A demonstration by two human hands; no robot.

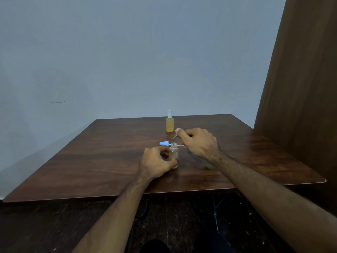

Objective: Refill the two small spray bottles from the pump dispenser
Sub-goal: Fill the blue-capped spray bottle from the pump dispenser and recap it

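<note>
A small clear spray bottle (174,152) stands uncapped at the middle of the table, with a little amber liquid at its bottom. My left hand (156,164) grips its lower body. Its blue spray cap (164,143) with a thin white tube lies on the table just behind it. My right hand (198,143) rests on top of the pump dispenser (206,162), whose greenish body is mostly hidden under my hand and wrist; its spout curves toward the open neck. A second spray bottle (169,123), full of amber liquid with a clear cap, stands farther back.
The dark wooden table (91,157) meets a blue-grey wall at the back. A brown wooden panel (300,88) rises along the right side. Dark floor shows below the table's front edge.
</note>
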